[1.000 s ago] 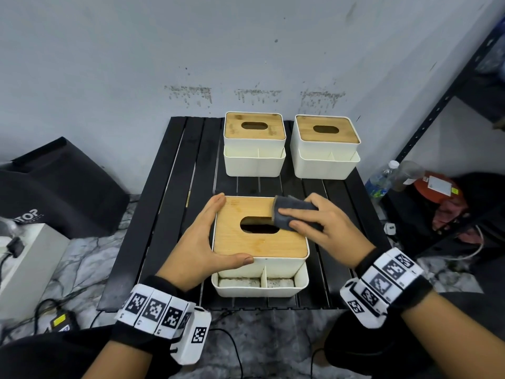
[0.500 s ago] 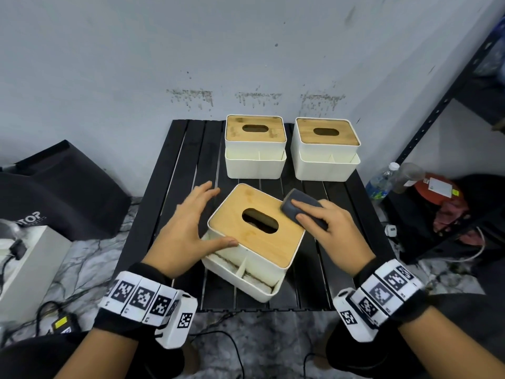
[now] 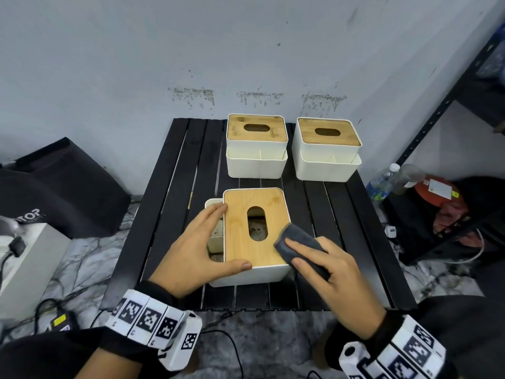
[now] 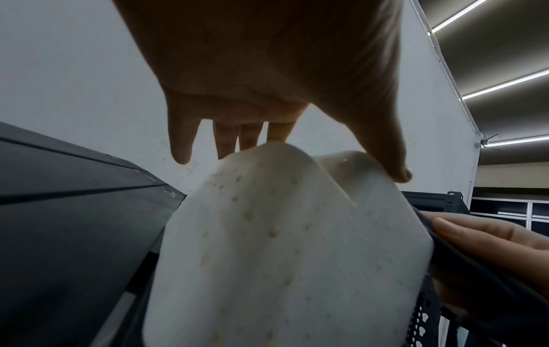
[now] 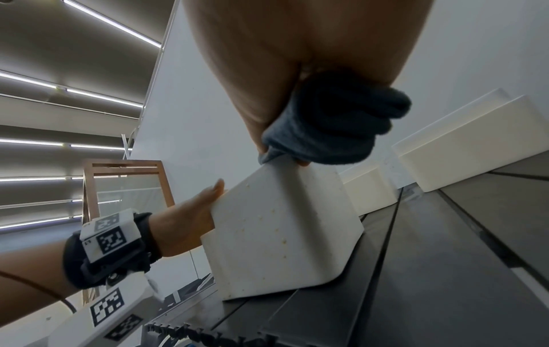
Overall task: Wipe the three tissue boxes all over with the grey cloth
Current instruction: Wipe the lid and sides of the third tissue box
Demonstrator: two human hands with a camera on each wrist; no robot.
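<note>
A black slatted tabletop [image 3: 175,203] stands against the wall. Two white tissue boxes with wooden lids sit side by side at its far edge, the left one [image 3: 257,149] and the right one [image 3: 326,150]. The nearest tissue box [image 3: 254,233] lies in front of them, its slot running away from the person (small brownish specks dot its white wall). The left hand [image 3: 196,247] grips this box's left side, fingers straight on the lid edge and thumb hooked over the near edge. The right hand [image 3: 336,274] clamps the grey cloth [image 3: 299,242] against the box's near right corner
</note>
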